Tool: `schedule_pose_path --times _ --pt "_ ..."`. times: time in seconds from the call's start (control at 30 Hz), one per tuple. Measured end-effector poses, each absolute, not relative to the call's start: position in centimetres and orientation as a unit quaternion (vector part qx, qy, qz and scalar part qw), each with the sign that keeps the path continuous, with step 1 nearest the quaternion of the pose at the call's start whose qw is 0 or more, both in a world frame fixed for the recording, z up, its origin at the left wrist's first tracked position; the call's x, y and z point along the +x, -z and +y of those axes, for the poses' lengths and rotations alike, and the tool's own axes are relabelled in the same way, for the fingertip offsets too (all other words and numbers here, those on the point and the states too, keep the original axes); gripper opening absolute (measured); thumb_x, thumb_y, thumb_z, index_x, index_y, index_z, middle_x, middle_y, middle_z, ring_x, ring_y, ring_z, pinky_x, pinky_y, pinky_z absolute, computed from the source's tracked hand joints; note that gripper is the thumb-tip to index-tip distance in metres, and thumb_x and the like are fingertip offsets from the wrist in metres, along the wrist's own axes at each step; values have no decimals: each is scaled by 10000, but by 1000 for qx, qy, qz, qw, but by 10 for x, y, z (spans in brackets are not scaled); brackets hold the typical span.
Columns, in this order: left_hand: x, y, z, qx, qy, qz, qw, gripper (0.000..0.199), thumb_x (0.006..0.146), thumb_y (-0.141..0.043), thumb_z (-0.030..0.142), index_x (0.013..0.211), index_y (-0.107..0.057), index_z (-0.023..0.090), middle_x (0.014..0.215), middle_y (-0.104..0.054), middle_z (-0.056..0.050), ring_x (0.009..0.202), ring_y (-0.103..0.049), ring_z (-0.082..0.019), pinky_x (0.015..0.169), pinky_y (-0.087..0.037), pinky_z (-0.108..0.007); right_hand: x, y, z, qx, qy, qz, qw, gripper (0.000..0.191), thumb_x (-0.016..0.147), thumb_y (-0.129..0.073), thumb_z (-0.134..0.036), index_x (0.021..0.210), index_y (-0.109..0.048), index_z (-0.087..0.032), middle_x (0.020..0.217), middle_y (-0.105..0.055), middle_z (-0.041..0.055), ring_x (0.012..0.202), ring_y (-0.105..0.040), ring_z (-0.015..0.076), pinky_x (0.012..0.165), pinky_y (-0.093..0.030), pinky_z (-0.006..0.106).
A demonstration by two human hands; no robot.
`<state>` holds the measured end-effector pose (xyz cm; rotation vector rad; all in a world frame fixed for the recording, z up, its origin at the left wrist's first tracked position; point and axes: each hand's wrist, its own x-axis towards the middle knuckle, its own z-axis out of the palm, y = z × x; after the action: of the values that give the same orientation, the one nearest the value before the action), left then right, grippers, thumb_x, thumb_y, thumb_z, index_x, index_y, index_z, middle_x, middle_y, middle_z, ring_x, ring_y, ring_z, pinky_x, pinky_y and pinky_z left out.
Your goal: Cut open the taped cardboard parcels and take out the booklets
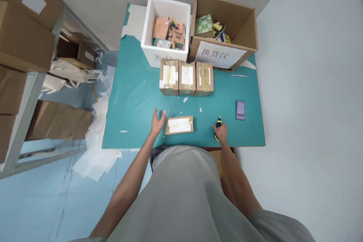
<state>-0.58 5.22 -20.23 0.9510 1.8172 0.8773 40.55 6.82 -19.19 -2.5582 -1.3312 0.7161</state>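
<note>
My left hand (157, 124) is open, thumb and fingers apart, just left of a small flat cardboard box (179, 125) with a white label and clear tape. It holds nothing. To the right of that box, my right hand (221, 132) is closed around a black and yellow utility knife (218, 123), low over the table. The knife's tip points away from me; the hand partly hides the handle. Behind the flat box, three taped cardboard boxes stand side by side: a left one (169, 77), a middle one (187, 78) and a right one (204, 78).
The green table (133, 94) carries a white foam box (145, 47) and a larger cardboard carton (249, 41) at the back, both containing booklets. A phone (240, 110) lies at the right. Shelving (28, 94) with cartons stands left, near paper sheets (95, 151) on the floor.
</note>
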Motion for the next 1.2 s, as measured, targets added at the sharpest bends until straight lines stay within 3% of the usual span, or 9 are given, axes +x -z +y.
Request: schedule_pose_path --times 0.17,0.37,0.5,0.63,0.73,0.83,1.0,1.2 --pt "31 196 -3 348 -371 712 484 1134 918 -608 784 1743 -121 177 1813 -110 -189 1687 -144 -310 1367 -179 -458 398 199 57 -827 -265 -492 59 375 871 -656 -354 1164 -611 -125 1265 -703 242 1205 -661 334 1056 -502 417" --pt "61 197 -24 416 -381 639 523 1389 789 -828 695 1741 13 132 1804 -114 -224 1681 -158 -356 1376 -110 -480 376 183 82 -728 -411 -533 131 253 931 -532 -350 1072 -642 -171 966 -764 84 801 -723 214 800 -569 327" --pt "61 194 -30 440 -396 620 515 1247 832 -815 655 1739 -117 158 1802 -150 -207 1689 -105 -353 1374 -89 -494 355 142 89 -621 -436 -643 104 401 1053 -443 -503 1246 -622 -199 898 -753 39 716 -699 196 738 -552 303" --pt "48 195 -31 484 -407 618 467 873 915 -718 675 1622 -451 237 1777 -262 -158 1693 -93 -342 1362 -121 -530 326 101 89 -515 -342 -785 -32 507 1108 -376 -565 1378 -622 -213 978 -785 72 852 -722 262 818 -521 337" --pt "41 198 -29 492 -398 624 458 727 925 -698 682 1484 -608 226 1760 -284 -169 1685 -118 -373 1345 -173 -557 296 81 89 -434 -264 -851 -131 492 1129 -366 -522 1406 -631 -213 1120 -793 117 959 -727 299 840 -493 346" --pt "38 202 -28 485 -402 617 473 681 921 -727 623 1461 -626 221 1721 -355 -170 1672 -174 -379 1331 -226 -559 268 72 91 -361 -217 -885 -197 505 1151 -320 -500 1420 -626 -201 1178 -786 147 1007 -727 304 845 -483 350" --pt "38 207 -27 445 -421 593 522 635 899 -754 445 1485 -615 243 1652 -461 -134 1606 -332 -364 1242 -421 -504 238 71 97 -298 -154 -908 -249 544 1162 -286 -509 1386 -641 -162 1141 -790 179 1025 -737 313 873 -491 377" --pt "40 211 -26 420 -443 573 548 638 878 -732 360 1495 -608 257 1581 -531 -124 1485 -492 -322 1205 -476 -477 225 66 101 -281 -136 -912 -266 581 1165 -255 -510 1398 -638 -141 1174 -777 211 1053 -739 322 895 -508 406"
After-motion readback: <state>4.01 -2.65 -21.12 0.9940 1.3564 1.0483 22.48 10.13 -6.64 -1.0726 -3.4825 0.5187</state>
